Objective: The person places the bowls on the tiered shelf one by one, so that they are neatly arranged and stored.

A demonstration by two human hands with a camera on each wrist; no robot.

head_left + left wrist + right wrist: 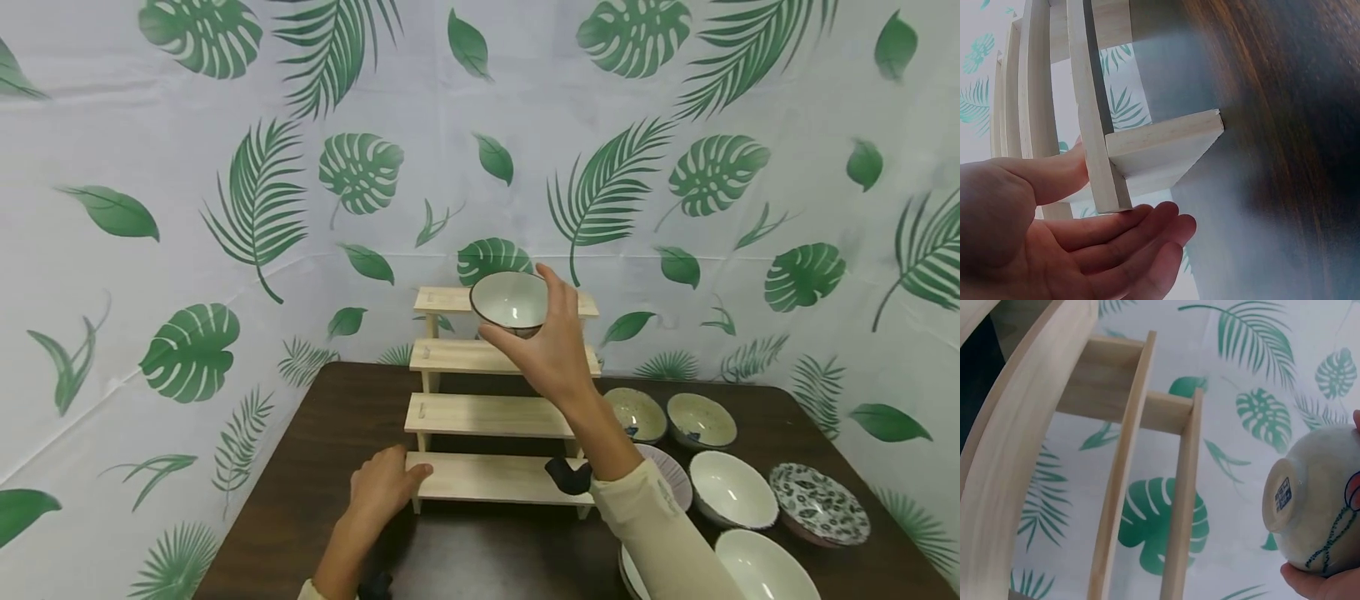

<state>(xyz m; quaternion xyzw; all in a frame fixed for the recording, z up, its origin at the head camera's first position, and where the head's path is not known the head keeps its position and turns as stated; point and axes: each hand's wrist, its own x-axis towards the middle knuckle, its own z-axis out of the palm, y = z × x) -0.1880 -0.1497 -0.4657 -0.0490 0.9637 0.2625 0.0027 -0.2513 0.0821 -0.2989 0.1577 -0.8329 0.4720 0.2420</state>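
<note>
My right hand (553,350) holds a small bowl (510,298) by its sides, in front of the top tier of a wooden stepped rack (491,479). The bowl has a dark rim, a white inside and blue painting outside. From the right wrist view, the bowl (1307,512) shows its foot ring with a square blue mark. My left hand (386,485) grips the left end of the rack's lowest board. Up close in the left wrist view, the thumb lies on one side of that board (1097,150), and the fingers (1116,240) curl at its end.
Right of the rack, several bowls stand on the dark table (300,508): two speckled bowls (701,419), white bowls (733,489), a pink-toned ribbed bowl (671,477) and a dark-patterned bowl (819,504). My right forearm covers some of them. A leaf-print cloth (420,125) hangs behind.
</note>
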